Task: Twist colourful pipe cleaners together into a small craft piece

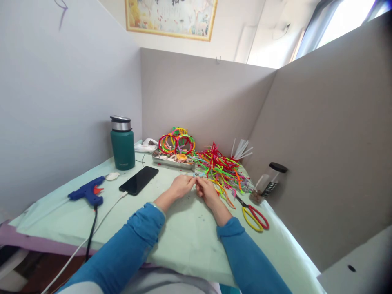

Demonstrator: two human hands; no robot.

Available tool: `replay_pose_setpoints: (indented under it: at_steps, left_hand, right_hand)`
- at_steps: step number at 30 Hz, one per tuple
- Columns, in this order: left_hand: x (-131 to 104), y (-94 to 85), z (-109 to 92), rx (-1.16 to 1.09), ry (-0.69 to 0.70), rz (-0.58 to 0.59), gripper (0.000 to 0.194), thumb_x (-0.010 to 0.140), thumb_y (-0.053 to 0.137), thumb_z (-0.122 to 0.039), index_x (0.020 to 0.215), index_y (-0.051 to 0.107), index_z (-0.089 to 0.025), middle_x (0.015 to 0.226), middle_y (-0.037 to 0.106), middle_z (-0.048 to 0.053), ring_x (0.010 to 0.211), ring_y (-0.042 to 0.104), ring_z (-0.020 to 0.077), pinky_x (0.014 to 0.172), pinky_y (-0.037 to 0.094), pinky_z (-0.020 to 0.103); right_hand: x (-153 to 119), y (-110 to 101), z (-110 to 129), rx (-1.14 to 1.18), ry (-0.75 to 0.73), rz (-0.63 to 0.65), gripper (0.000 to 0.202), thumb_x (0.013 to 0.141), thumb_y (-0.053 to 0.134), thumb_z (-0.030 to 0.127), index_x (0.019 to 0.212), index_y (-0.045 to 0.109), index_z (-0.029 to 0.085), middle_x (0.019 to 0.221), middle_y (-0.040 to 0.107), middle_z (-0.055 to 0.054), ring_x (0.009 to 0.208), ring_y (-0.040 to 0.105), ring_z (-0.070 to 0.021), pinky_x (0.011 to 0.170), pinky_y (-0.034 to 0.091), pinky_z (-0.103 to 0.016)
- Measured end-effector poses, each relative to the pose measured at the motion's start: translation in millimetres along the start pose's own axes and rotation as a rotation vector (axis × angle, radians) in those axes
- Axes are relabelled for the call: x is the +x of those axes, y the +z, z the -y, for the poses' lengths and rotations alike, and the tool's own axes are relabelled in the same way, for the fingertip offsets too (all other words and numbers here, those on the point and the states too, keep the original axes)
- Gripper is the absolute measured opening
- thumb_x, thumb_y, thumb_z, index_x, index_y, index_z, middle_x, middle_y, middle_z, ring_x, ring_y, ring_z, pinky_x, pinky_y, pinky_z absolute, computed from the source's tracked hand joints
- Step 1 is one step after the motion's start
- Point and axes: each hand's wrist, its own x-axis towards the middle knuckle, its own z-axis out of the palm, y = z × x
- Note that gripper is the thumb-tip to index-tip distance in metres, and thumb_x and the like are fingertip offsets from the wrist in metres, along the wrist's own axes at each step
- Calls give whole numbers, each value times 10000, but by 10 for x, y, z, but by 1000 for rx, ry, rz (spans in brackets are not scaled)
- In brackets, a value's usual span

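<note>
My left hand (181, 185) and my right hand (207, 191) meet at the fingertips over the middle of the table. Both are pinched closed around something small; a bit of light blue shows at the left fingertips, too small to make out. Just beyond my right hand lies a tangled pile of colourful fuzzy stems (219, 163), mostly red, green and orange. Some yellow and orange stems (225, 194) reach beside my right fingers. Scissors (252, 214) with one yellow and one red handle rest to the right of my right hand.
A metal tray (174, 163) with colourful rings (176, 143) stands at the back. On the left are a green bottle (123, 149), a black phone (139, 180) on a white cable and a blue glue gun (88, 192). A clear jar (270, 181) leans at the right.
</note>
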Motion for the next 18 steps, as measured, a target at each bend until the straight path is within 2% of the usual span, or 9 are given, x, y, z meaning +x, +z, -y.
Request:
replay_pose_setpoints:
  at_steps: [7, 12, 18]
  left_hand:
    - [5, 22, -9, 15, -38, 12, 439, 915, 267, -383, 820, 644, -180, 807, 677, 71, 731, 594, 173, 658, 381, 251]
    - [-10, -3, -36, -121, -4, -19, 364, 910, 291, -353, 896, 611, -179, 739, 650, 31, 665, 567, 142, 602, 356, 228]
    - [1, -13, -46, -170, -5, -18, 345, 897, 327, -349, 766, 592, -169, 627, 605, 5, 608, 535, 128, 568, 327, 220]
  right_hand:
    - [-7, 5, 5, 6, 3, 8, 359, 705, 628, 513, 648, 513, 178, 477, 469, 57, 334, 333, -46, 355, 192, -207]
    - [2, 0, -8, -6, -2, 16, 360, 707, 630, 511, 649, 514, 174, 475, 467, 58, 330, 329, -43, 349, 180, -204]
    - [-9, 7, 9, -8, 3, 3, 371, 706, 629, 511, 622, 502, 173, 468, 467, 59, 326, 333, -39, 352, 184, -202]
